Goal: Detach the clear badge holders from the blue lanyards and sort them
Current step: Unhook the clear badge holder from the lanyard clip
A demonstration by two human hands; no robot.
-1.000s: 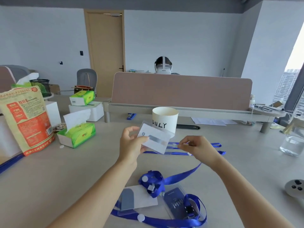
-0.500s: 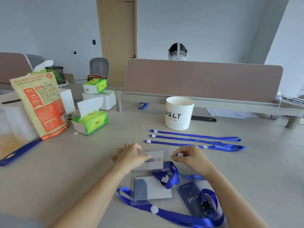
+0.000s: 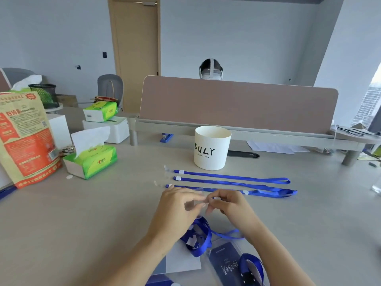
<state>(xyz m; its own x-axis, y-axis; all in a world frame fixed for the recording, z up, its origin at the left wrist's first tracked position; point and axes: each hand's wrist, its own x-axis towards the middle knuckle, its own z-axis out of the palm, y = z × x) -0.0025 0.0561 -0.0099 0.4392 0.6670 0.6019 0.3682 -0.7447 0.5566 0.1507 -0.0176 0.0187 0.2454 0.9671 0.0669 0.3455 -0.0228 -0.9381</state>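
Meeting fingertip to fingertip over the bench point(image 3: 82, 223), our two grips sit just on our side of the nearest laid-out lanyard. The right grip point(image 3: 228, 205) is closed, with thumb and forefinger pinching a small white tab point(image 3: 216, 198). A blue ribbon point(image 3: 228, 234) trails out below that wrist. The left grip point(image 3: 181, 205) has its fingers curled at the same spot, but blur hides them, so we cannot tell whether it holds anything. Both forearms come in from the bottom edge and angle inward.

Beyond the hands lie three straight lanyards point(image 3: 231, 177), parallel, with their long axes running left to right, white ends pointing left and loops right. A white cup point(image 3: 212, 147) stands just behind them.

Near us, between the forearms, a tangle of blue lanyards point(image 3: 199, 244) overlaps a pale-card badge holder point(image 3: 183, 264) lying flat. Beside it lies a dark-card badge holder point(image 3: 223, 263).

Bench surface stretches left from the hands as far as the tissue pack point(image 3: 92, 159) and the orange bag point(image 3: 24, 137).
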